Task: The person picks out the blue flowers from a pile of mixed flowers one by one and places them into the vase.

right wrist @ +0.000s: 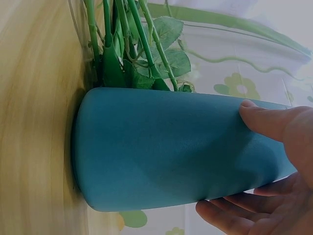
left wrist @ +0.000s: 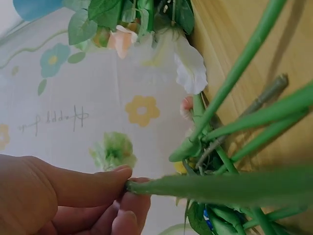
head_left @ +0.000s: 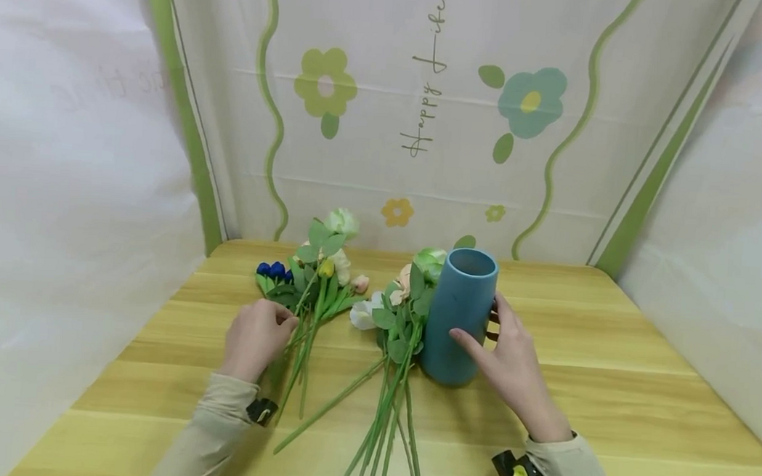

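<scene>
Wood-grain tabletop (head_left: 623,340); my right grip (head_left: 511,362) holds the tapered blue ceramic-looking vase (head_left: 452,308), likely fragile, best mid-body; left grip (head_left: 259,340) pinches a slim green stem (left wrist: 220,188).

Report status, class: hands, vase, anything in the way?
Left hand pinches a green stem. Right hand grips the blue vase, standing on the table. Flower bunch lies beside it; vase mouth uncovered.

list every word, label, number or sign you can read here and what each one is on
"Happy Life": script running sideways up the back cloth
Faint lettering on the left side cloth: too faint to read
Vase: no lettering on the sides that show
</scene>
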A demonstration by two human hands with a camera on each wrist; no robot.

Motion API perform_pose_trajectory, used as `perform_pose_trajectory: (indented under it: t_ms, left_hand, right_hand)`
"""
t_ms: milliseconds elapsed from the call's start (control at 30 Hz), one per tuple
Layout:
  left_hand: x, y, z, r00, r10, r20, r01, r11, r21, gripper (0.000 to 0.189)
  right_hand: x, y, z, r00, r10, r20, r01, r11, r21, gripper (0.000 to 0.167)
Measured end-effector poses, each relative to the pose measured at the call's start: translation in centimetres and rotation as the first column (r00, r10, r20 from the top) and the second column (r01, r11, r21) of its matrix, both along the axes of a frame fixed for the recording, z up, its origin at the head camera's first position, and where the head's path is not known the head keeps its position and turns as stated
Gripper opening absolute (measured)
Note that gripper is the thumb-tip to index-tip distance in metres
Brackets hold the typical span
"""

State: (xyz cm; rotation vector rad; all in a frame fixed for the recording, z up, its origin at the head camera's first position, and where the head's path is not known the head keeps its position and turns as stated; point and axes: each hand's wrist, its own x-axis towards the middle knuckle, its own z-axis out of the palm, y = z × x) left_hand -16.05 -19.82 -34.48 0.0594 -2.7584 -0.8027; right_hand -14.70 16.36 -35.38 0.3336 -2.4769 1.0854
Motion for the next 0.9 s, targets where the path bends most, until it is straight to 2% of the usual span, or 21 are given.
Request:
perform_pose_trajectory:
  t_ms: [133, 500, 900]
  left_hand:
    - [0.3, 0.3, 0.1, 1.000, 0.001, -0.024, 0.000, 1.000, 0.026, 0.013]
    - [0.4, 1.2, 0.3, 0.988, -0.057, -0.147, 0.067, 0.995, 0.070, 0.012]
    - [0.7, 2.5, 0.4, 0.987, -0.087, -0.136, 0.102, 0.989, 0.105, 0.013]
  right_hand:
    - [0.1, 0.0, -0.1, 1.000, 0.001, 0.002, -0.001, 1.000, 0.005, 0.093]
    - [-0.1, 0.1, 0.0, 1.000, -0.007, -0.007, 0.007, 1.000, 0.011, 0.095]
    - [0.1, 0.0, 0.1, 1.000, -0.012, 0.011, 0.012, 1.000, 0.016, 0.095]
